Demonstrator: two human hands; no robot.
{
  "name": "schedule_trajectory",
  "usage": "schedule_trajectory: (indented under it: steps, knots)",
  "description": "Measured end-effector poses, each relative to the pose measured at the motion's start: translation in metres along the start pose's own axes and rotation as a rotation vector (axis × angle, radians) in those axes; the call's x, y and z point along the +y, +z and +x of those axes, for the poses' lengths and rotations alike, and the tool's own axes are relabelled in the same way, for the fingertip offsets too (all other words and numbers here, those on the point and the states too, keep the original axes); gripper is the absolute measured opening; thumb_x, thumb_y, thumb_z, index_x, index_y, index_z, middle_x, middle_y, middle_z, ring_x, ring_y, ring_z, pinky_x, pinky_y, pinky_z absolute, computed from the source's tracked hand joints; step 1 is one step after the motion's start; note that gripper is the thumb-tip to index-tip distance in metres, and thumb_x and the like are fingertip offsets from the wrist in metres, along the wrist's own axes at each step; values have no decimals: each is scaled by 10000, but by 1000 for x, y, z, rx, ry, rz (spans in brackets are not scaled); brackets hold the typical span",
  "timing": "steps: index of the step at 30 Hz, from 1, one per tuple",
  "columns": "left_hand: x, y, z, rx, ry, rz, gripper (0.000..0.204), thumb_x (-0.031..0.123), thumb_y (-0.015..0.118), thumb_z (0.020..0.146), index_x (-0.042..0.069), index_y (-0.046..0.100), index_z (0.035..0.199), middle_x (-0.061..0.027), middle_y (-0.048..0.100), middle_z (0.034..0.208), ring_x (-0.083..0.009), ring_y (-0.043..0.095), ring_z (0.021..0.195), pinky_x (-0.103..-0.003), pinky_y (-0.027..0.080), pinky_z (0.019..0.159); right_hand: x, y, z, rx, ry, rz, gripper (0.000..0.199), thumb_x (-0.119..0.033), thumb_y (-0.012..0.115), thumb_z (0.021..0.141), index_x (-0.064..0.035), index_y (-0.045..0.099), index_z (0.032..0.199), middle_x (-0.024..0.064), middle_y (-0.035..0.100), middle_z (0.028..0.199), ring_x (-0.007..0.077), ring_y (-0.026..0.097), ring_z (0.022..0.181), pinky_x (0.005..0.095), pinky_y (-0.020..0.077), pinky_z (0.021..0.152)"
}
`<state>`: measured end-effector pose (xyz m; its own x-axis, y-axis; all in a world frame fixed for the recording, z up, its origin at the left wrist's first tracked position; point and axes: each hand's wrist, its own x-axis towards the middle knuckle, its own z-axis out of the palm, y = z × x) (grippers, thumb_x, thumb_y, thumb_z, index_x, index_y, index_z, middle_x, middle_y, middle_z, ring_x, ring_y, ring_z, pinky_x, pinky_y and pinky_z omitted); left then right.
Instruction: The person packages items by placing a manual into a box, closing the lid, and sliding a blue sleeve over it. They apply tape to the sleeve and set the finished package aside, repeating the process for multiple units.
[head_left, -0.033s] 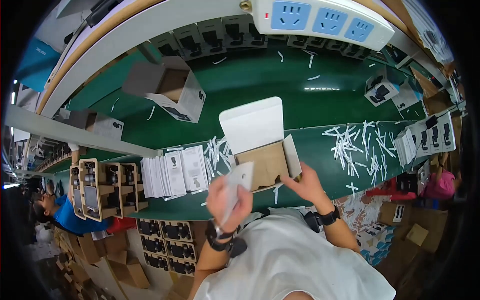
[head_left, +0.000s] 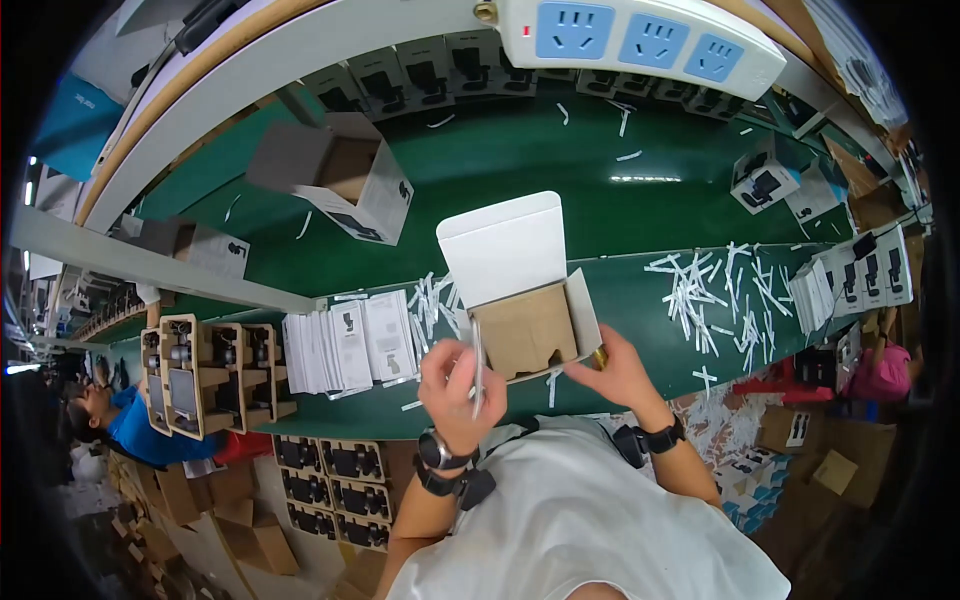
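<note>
Directly in front of me stands a white carton [head_left: 503,245] with its lid flap up and a brown cardboard insert [head_left: 527,327] inside. My left hand [head_left: 458,395] is closed on a thin white leaflet [head_left: 478,365], seen almost edge-on at the carton's near left side. At the near right corner is my right hand [head_left: 612,372], its thumb close to the carton wall. Between that thumb and fingers shows a small yellow object [head_left: 599,358], mostly hidden, so its kind is unclear.
Left of the carton lie stacked white leaflets [head_left: 345,345]; beyond them, wooden holders [head_left: 215,375] carry black parts. White paper strips [head_left: 695,295] litter the bench's right. An open carton [head_left: 370,195] stands far left. A power strip [head_left: 645,40] hangs overhead. A person in blue [head_left: 150,425] is at left.
My left hand has turned the leaflet from its broad face to nearly edge-on. My right hand has shifted slightly right, its thumb drawing back from the insert.
</note>
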<state>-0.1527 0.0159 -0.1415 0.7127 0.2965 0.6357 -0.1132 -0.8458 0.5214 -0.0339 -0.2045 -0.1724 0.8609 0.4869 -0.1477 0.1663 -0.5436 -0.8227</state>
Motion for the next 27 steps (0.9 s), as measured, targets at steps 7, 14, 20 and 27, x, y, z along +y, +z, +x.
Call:
schedule_trajectory:
  steps: [7,14,20,27]
  knots:
    - [4,16,-16,67,-163,-140,772,86,750,754,-25,360,1410,-268,465,1325,-400,529,1129,-445,484,862,62,-34,-34,122,-44,40,355,-102,512,1001,-4,529,1342,22,626,824,76,533,689,226,464,657]
    - [-35,45,-67,-164,-685,-319,643,63,719,790,-58,430,1351,-231,531,1257,-370,557,1098,-422,477,916,24,-41,7,-54,160,641,326,-171,587,989,-45,616,1289,-55,585,765,65,511,642,224,445,619]
    - [23,26,-2,-268,-16,-165,739,188,791,770,-27,456,1392,-274,434,1431,-450,507,1235,-447,460,1003,-14,-14,21,-345,-164,258,324,-208,595,977,-88,652,1273,19,664,846,73,555,780,259,483,716]
    - [11,45,-21,-554,141,136,684,141,742,793,36,479,1415,-147,431,1501,-427,387,1371,-498,373,1107,-8,-27,43,128,-339,-165,133,-213,637,928,-86,624,968,100,685,862,319,670,782,372,522,666]
